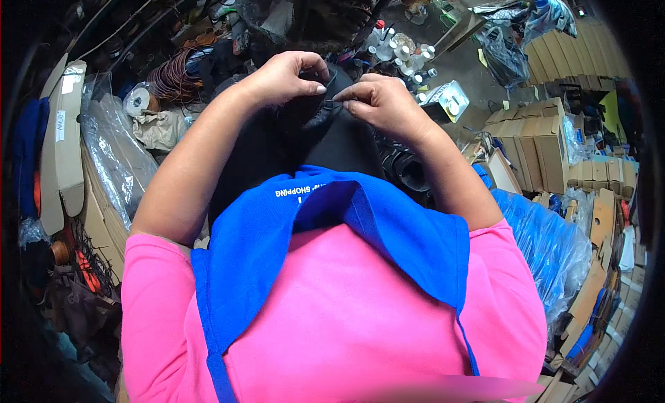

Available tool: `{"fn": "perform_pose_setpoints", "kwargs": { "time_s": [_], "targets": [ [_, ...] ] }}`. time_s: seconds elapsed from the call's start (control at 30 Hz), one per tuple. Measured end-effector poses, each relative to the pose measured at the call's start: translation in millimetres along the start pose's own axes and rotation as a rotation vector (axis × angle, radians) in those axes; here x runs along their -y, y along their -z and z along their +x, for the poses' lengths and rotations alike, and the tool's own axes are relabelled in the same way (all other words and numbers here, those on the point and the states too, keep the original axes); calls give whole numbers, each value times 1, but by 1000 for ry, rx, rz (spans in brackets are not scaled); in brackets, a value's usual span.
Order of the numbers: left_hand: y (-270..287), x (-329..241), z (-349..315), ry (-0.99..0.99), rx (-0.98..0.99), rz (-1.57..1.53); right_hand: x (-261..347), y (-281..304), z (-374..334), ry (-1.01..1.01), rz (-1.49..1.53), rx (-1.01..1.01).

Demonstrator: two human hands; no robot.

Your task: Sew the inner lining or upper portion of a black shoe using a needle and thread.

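Both my hands are raised close together over my lap, above a dark, rounded, leathery-looking piece (315, 117) whose kind I cannot make out. A thin dark cord (331, 100) runs across the small gap between them. The thumb and forefinger of my right hand (389, 106) pinch this cord. My left hand (289, 77) is curled with its thumb near the forefinger; what it holds, if anything, is too dark to see. Against the dark trousers, the lower edge of the piece is lost. A blue apron (249, 264) covers my front.
White bottles (409, 49) and a pale metal can (447, 101) stand ahead on the right. Cardboard boxes (530, 136) and a plastic-wrapped blue bundle (540, 240) lie on my right. At left are coiled cord (179, 74), a spool (140, 99) and cardboard pieces (64, 146).
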State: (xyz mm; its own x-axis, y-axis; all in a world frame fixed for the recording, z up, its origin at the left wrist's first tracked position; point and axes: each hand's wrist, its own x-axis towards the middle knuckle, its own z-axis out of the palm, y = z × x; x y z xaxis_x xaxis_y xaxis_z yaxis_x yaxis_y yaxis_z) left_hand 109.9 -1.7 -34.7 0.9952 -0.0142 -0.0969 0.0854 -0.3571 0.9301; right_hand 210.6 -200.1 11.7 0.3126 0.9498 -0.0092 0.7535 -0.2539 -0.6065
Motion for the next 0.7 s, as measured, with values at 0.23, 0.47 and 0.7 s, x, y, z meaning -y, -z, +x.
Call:
{"fn": "perform_pose_setpoints", "kwargs": {
  "time_s": [0.23, 0.47, 0.7],
  "targets": [
    [14, -5, -3, 21, 171, 16, 10, -1, 6, 22, -154, 12],
    [17, -4, -6, 71, 253, -125, 5, -10, 3, 77, -75, -68],
    [12, -2, 7, 11, 251, 81, -34, 0, 10, -103, 253, 249]
  ]
}}
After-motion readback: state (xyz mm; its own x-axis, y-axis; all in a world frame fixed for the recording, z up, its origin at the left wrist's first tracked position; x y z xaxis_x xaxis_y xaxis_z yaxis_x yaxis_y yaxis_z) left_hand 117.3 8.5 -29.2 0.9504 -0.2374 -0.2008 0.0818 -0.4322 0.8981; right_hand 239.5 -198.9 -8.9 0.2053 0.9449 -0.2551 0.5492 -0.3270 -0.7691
